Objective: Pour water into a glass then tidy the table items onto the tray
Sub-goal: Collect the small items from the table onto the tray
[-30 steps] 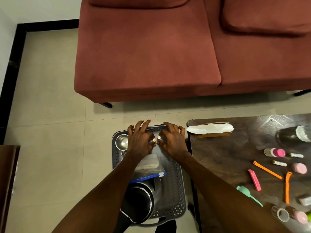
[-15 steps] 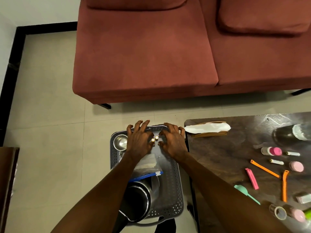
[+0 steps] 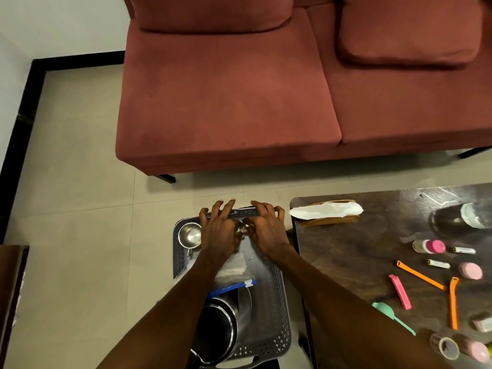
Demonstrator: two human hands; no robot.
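A grey perforated tray sits on the floor left of the dark table. It holds a small steel cup, a clear zip bag with a blue seal and a steel kettle. My left hand and my right hand rest side by side over the tray's far end, fingers spread on its rim. Both thumbs pinch small battery-like pieces between the hands. A blurred glass vessel stands at the table's far right.
On the table lie white paper on a brown holder, a pink-capped bottle, two batteries, orange clips, a pink clip, a teal spoon and a tape roll. A red sofa stands beyond.
My thumbs have drawn closer, so the two light-tipped pieces now meet in one spot between the hands. Both hands stay at the tray's far end.
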